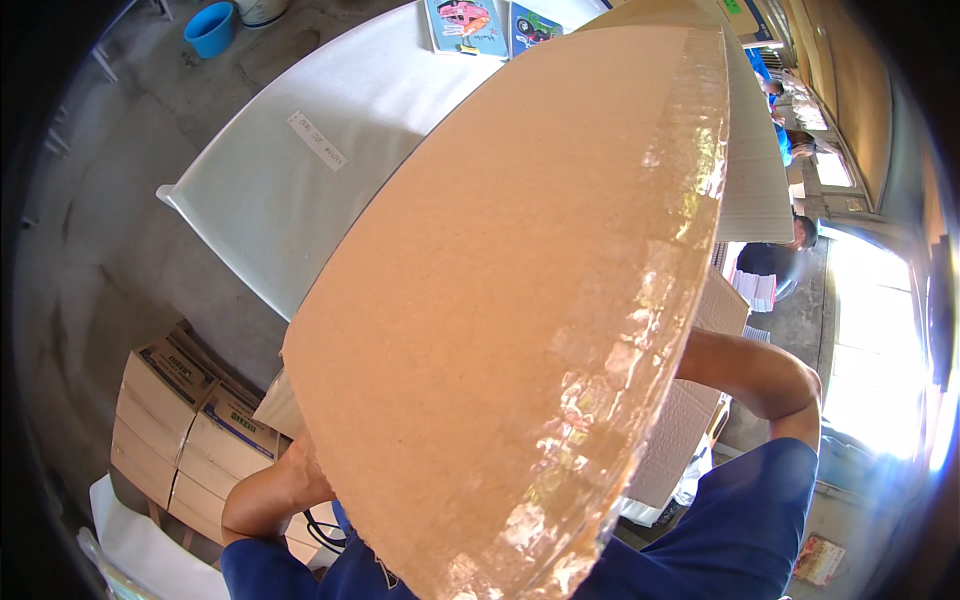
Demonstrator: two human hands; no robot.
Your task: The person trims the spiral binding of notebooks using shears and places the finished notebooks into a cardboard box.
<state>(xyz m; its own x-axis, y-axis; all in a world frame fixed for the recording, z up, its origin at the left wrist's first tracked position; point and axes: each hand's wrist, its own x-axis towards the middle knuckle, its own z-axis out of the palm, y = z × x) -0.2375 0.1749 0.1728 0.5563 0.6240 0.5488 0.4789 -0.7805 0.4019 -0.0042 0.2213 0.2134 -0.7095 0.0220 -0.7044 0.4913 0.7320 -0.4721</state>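
A large brown cardboard box (500, 270) fills the middle of the view, very close and tilted. Shiny clear tape (640, 340) runs along its right edge. At the box's lower left edge my left hand (314, 470) reaches behind the cardboard; its fingers are hidden. My right forearm (745, 370) goes in behind the box's right side, which covers the right hand completely. Both arms are bent and raised around the box. Whether the fingers grip it does not show.
A white-covered table (370, 100) carries picture-covered books (466, 25). Stacked flat cartons (165, 420) stand at lower left. More cardboard (755, 190) lies behind the box. A blue bucket (210, 30) is on the floor. Other people (775, 255) are at the right, near paper stacks (752, 290).
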